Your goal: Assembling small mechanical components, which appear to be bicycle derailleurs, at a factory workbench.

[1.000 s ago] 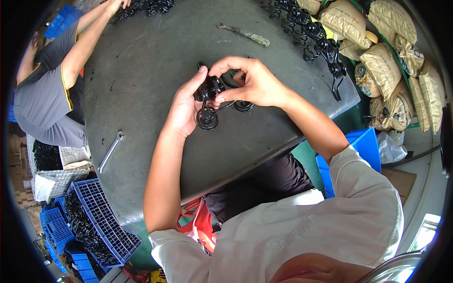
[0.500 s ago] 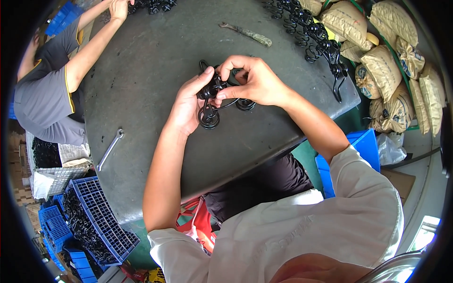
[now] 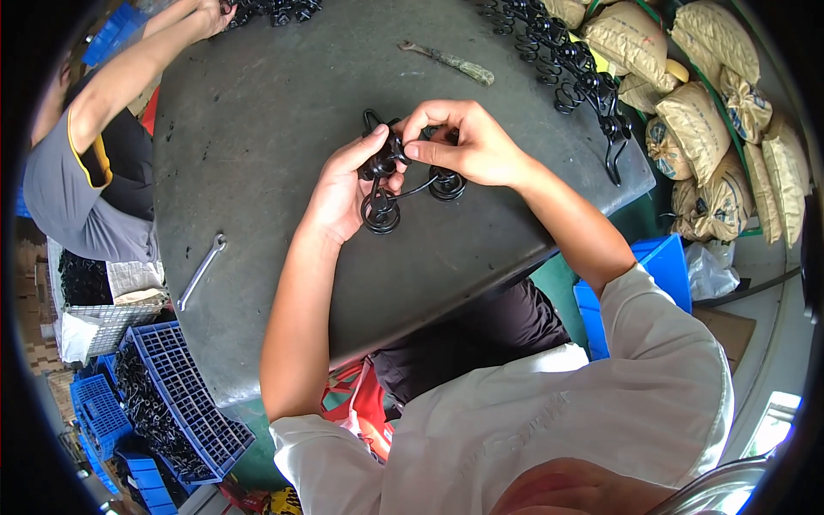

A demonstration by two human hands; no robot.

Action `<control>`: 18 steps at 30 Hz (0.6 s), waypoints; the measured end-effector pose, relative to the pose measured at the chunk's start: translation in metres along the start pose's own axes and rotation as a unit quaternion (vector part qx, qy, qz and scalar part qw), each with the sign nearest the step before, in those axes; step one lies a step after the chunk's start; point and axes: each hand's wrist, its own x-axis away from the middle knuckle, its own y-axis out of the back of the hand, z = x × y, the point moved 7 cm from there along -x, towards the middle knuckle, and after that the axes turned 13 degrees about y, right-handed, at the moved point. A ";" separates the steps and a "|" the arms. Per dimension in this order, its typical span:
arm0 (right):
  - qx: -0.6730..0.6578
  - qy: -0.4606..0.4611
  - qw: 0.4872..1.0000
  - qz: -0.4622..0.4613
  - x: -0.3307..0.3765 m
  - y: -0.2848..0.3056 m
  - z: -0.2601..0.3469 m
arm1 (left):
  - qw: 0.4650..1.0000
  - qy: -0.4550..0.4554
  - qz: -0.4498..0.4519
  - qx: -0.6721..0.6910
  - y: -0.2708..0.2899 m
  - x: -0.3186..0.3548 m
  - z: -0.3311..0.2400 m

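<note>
Both hands meet over the middle of the dark grey round metal table (image 3: 257, 154), working one black coiled wire piece with scroll ends (image 3: 403, 184). The left hand (image 3: 343, 193) comes in from the near-left side of the table, fingers curled shut around the upper-left end of the piece, thumb pressing on top. The right hand (image 3: 468, 146) comes from the near-right, thumb and forefinger pinched together on the same upper part, just beside the left thumb; the two hands are touching or nearly so. The piece's long axis runs roughly left-right across the table, slightly down to the right: one scroll hangs below the left palm, the other sits on the table under the right hand's knuckles. So the free coils lie toward the person from both sets of fingertips, the left hand nearer to the lower-left coil, the right nearer to the other one. At the far-right of the table lies a row of similar black scroll pieces (image 3: 566, 64); at its far edge a rusty hand tool (image 3: 446, 60); at its left edge a silver spanner (image 3: 199, 273). Another person's arm (image 3: 129, 69) reaches over the far-left of the table.
</note>
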 end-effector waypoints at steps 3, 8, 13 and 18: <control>0.012 -0.007 1.000 -0.027 0.000 0.003 0.003 | 1.000 0.009 -0.012 0.006 -0.001 0.000 0.000; -0.036 -0.011 0.999 -0.018 -0.002 0.003 -0.004 | 1.000 0.000 -0.007 0.003 -0.001 0.001 -0.002; -0.043 -0.002 0.998 -0.037 0.000 0.003 0.001 | 1.000 -0.010 -0.012 -0.018 -0.002 0.002 -0.001; -0.020 0.015 0.999 -0.034 0.001 0.002 -0.003 | 1.000 -0.009 0.008 -0.019 -0.006 0.001 0.000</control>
